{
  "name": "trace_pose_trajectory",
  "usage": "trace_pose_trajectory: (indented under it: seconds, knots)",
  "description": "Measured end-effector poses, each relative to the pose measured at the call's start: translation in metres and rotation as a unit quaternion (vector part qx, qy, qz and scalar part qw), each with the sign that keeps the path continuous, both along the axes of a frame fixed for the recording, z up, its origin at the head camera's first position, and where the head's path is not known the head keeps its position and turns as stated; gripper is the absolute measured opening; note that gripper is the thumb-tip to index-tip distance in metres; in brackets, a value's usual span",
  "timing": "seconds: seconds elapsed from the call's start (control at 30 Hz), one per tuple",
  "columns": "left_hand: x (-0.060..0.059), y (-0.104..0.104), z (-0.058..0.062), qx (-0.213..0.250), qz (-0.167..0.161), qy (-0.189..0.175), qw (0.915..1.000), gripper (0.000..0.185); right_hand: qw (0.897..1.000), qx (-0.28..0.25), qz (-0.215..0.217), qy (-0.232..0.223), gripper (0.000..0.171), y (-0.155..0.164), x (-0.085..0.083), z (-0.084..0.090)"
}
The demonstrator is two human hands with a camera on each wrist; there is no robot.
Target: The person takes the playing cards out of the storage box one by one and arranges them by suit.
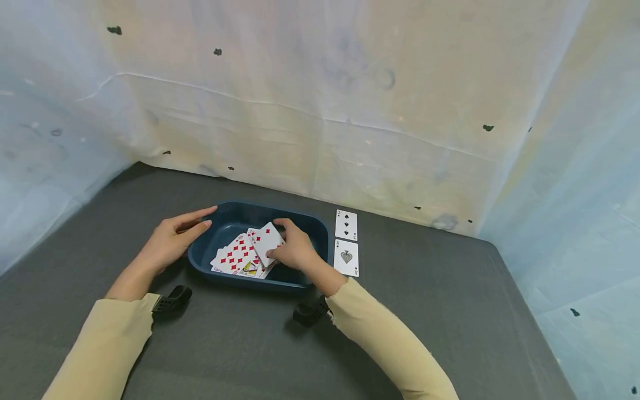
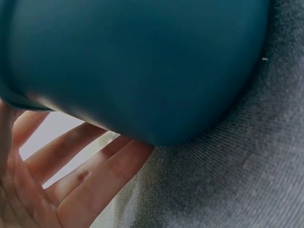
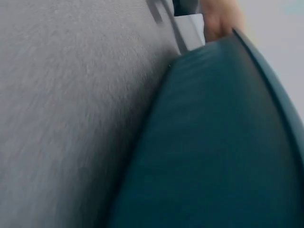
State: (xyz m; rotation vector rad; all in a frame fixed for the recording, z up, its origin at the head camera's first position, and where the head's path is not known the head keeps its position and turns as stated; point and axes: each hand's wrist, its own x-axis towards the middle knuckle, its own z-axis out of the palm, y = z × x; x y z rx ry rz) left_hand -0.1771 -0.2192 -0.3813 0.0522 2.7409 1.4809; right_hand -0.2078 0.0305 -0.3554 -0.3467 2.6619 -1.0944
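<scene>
A dark blue tray (image 1: pixel 310 225) sits on the grey table and holds a loose pile of playing cards (image 1: pixel 235 258), mostly red diamonds. My right hand (image 1: pixel 295 247) reaches into the tray and pinches one diamond card (image 1: pixel 266 241) lifted off the pile. My left hand (image 1: pixel 177 236) rests against the tray's left rim with straight fingers; the left wrist view shows those fingers (image 2: pixel 71 180) beside the tray's outer wall (image 2: pixel 142 66). The right wrist view shows only the tray's wall (image 3: pixel 213 142) and blurred tabletop.
Two spade cards lie face up right of the tray: a three of spades (image 1: pixel 346 224) farther back and an ace of spades (image 1: pixel 346 257) nearer. A pale sheet wall rises behind and at both sides. Grey table (image 1: pixel 450 311) extends right and front.
</scene>
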Motion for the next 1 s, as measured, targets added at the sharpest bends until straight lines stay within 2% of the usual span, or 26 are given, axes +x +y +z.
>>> trace_pose_trajectory:
  seconds: [0.1, 0.27, 0.43, 0.53, 0.77, 1.0]
  knots:
    - [0.000, 0.000, 0.000, 0.002, 0.001, 0.002, 1.0000, 0.056, 0.998, -0.055, 0.018, -0.002, 0.071, 0.014, 0.000, 0.004]
    - [0.001, -0.002, 0.000, 0.008, -0.001, 0.000, 1.0000, 0.057, 0.995, -0.081, 0.050, 0.023, 0.060, 0.039, 0.001, 0.014]
    - [0.002, -0.006, -0.001, 0.005, 0.001, -0.002, 1.0000, 0.058, 0.991, -0.129, 0.007, 0.041, 0.057, 0.062, 0.000, 0.022]
    - [0.003, -0.008, -0.001, -0.001, 0.002, 0.001, 1.0000, 0.058, 0.987, -0.151, -0.003, 0.050, 0.058, 0.076, -0.001, 0.025]
    - [0.006, -0.011, 0.001, -0.006, 0.005, 0.010, 0.9999, 0.059, 0.986, -0.150, -0.023, 0.069, 0.058, 0.101, -0.003, 0.028]
    - [0.007, -0.013, 0.003, -0.003, 0.005, 0.007, 1.0000, 0.058, 0.980, -0.155, -0.067, 0.105, 0.060, 0.125, -0.011, 0.019]
